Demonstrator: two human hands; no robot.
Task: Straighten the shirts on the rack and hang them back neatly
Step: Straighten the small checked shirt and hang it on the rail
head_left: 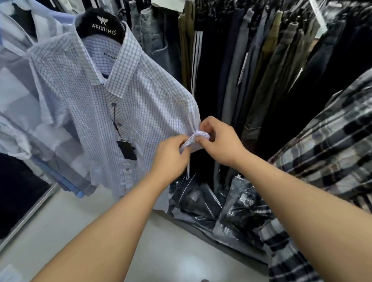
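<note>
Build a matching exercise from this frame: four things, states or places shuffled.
1 checked shirt
2 black tag
3 sleeve edge
4 bagged clothes

A on the floor
B pinched by left hand and right hand
C on the black hanger
D dangling at the shirt's front

Pairs: 1-C, 2-D, 3-B, 4-A

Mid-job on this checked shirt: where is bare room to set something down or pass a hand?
Free: the pale floor between the hem of the checked shirt, the dark panel at left and the bagged garments. Crowded: hanging trousers packed tight behind the sleeve; pale shirts press in from the left, a plaid shirt from the right.
</note>
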